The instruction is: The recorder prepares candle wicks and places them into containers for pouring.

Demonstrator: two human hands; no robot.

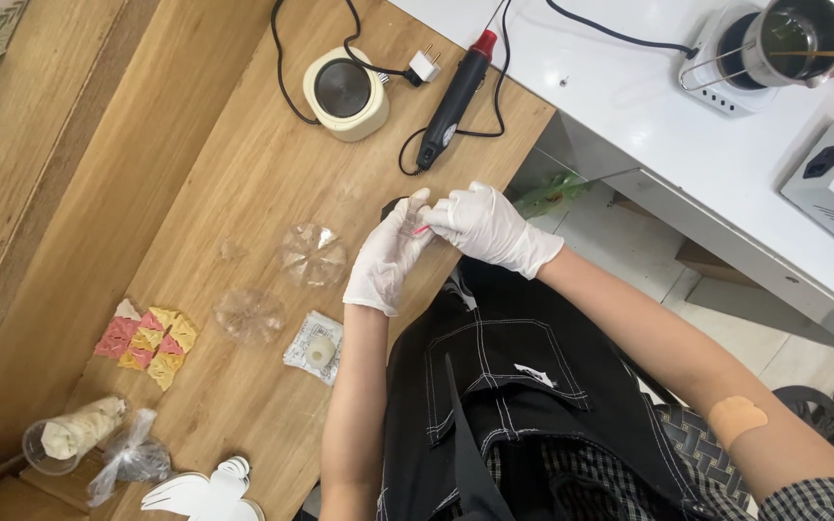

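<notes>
Over the wooden table (pixel 243 193), gloved hands (pixel 390 256) (pixel 487 228) pinch a thin pink strip (pixel 420 232).

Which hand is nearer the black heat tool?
Right. The right hand is just below the black heat tool; the left hand sits lower and further left.

One head-worn view looks steeply down, close over the wooden table (pixel 243 193).

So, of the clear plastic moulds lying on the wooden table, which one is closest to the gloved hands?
The upper clear mould, the round one with ribbed segments, just left of the left hand. The other clear mould lies lower and further left, near the coloured paper pieces.
</notes>
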